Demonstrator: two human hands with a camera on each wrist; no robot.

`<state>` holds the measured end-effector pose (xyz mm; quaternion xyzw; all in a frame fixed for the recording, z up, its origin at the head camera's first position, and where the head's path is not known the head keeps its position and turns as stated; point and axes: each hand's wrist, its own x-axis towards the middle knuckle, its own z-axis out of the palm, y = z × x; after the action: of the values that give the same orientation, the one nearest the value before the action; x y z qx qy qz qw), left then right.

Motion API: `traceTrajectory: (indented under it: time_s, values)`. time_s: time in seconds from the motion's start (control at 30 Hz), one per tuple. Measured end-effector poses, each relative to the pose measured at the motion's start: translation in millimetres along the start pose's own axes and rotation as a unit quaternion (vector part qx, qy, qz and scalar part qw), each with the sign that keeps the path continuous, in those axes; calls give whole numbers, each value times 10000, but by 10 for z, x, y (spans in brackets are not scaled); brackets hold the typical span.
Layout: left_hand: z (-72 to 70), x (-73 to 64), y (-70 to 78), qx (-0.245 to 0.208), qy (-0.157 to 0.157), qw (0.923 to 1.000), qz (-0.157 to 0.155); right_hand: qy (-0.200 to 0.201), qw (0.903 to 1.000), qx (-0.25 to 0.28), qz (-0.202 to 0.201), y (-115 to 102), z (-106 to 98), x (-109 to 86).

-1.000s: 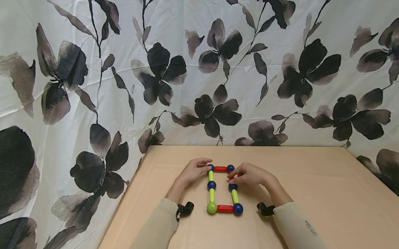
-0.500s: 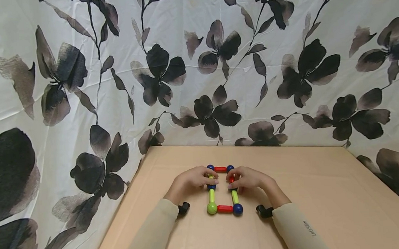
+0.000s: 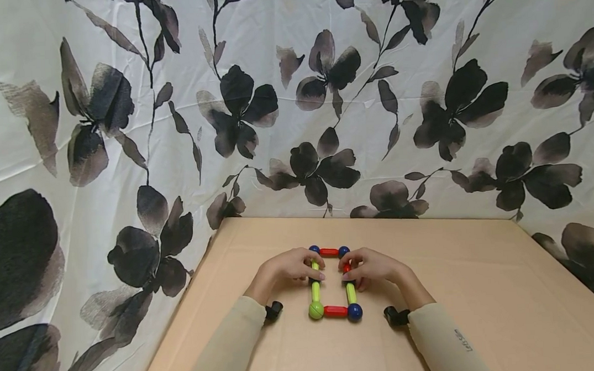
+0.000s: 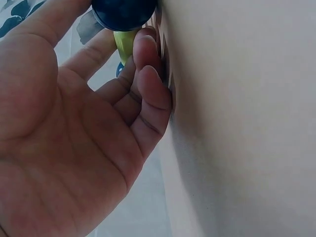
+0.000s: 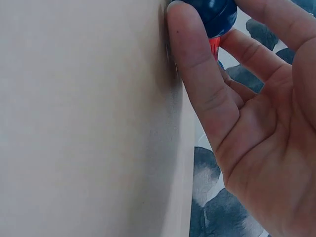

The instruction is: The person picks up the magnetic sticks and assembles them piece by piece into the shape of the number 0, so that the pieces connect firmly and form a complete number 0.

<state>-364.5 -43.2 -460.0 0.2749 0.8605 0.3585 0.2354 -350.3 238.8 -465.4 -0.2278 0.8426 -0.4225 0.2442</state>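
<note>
A rectangular frame of toy rods and balls lies flat on the table. Its left side has light green rods (image 3: 315,291), and a red rod (image 3: 329,252) joins the far blue balls. My left hand (image 3: 291,265) holds the blue ball (image 4: 123,12) midway along that side, thumb and fingers around it. Opposite, my right hand (image 3: 375,265) grips the other middle blue ball (image 5: 215,17), beside a short red rod (image 5: 214,47). Nearest me are a green ball (image 3: 316,310), another red rod (image 3: 335,311) and a blue corner ball (image 3: 354,312). Both middle balls are mostly hidden in the head view.
The light tan table (image 3: 461,289) extends around the frame. Behind it and along the left hangs a white cloth (image 3: 270,20) with dark flowers. Black wrist cameras (image 3: 274,311) sit at both wrists, below beige sleeves.
My left hand has come nearer from the far left corner ball to the middle ball of that side. The right hand stays at its ball, and the frame keeps its place.
</note>
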Motion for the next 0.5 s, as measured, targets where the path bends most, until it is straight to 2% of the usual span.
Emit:
traceTrajectory:
  time_s: [0.27,0.5]
  values:
    - [9,26,-32,-84,33,10000,-10,24,9999,100,0,27,-1,13]
    - [22,30,-29,-130,391,9991,-26,267,9991,318,106,39,16,29]
